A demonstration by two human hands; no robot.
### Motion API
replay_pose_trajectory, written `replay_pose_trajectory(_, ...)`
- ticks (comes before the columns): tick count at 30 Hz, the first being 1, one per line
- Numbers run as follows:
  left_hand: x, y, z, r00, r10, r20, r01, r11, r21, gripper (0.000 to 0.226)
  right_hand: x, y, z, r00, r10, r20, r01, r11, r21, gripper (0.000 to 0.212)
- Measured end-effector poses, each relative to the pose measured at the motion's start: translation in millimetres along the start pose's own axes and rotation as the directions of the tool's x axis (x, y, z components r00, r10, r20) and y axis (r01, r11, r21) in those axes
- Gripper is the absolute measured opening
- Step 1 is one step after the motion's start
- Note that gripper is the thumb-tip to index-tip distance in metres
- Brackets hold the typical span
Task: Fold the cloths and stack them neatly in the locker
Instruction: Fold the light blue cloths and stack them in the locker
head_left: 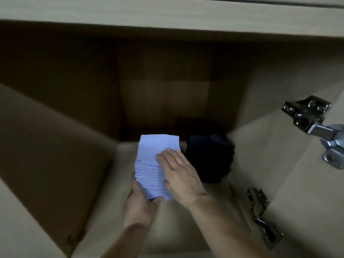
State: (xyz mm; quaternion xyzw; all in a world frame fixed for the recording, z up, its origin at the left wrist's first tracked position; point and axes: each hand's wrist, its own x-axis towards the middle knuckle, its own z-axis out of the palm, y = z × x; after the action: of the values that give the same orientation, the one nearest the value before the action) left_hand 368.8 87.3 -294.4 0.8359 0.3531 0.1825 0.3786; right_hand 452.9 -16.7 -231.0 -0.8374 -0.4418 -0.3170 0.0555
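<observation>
Cloths [158, 141], one pale stack [149, 168], one dark stack [208, 157]

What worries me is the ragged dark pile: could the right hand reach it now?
Probably yes: the right hand rests flat on the light cloths beside the dark pile, nothing between.

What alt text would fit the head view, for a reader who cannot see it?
A person's left hand holds the near end of a light blue cloth stack inside a wooden locker, while the right hand lies flat on top. A dark cloth pile sits to its right, with metal hinges farther right.
</observation>
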Motion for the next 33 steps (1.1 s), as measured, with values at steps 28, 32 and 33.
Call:
replay_pose_trajectory(28,50,25,23,0.986,0.087,0.144,-0.101,0.991,0.090,0.097,26,48,16,0.978,0.046,0.201,-0.046,0.999,-0.007,0.072)
replay_pose_trajectory(32,47,22,11,0.972,0.118,0.205,-0.124,0.992,0.016,0.103,31,46,0,0.969,-0.021,0.245,0.016,1.000,0.022,0.069)
replay_pose_trajectory(33,45,21,8,0.969,0.118,0.219,-0.124,0.992,0.013,0.104,32,43,-5,0.966,-0.019,0.257,0.014,1.000,0.021,0.069)
